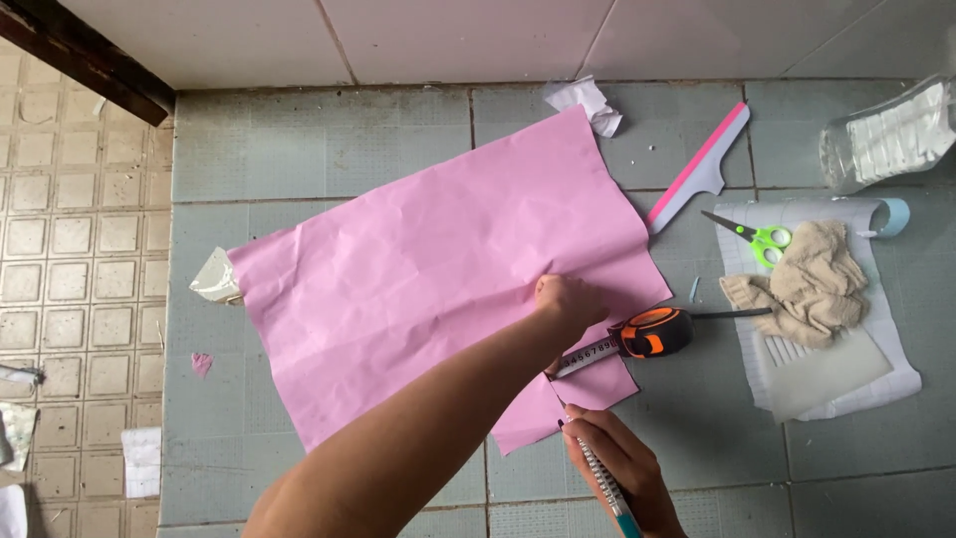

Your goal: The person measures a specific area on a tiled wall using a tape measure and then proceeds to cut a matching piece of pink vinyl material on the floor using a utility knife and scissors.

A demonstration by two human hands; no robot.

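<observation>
L hand [570, 302] pressed flat on pink paper [438, 269], tape measure [647, 334] beside; R hand [617, 463] pinching pen [602, 478]

One pink sheet [418, 279], one tape measure [652, 332] — one scissors [757, 239] (green-handled).

Materials under my hands
Creased matt pink paper [428, 279]; glossy plastic tape measure [652, 332]; matt tiled floor [329, 149]; rough beige cloth [812, 284].

I see a creased pink paper sheet [418, 269] lying flat on grey tiles. An orange-black tape measure [652, 332] rests at its right edge, blade extended.
</observation>
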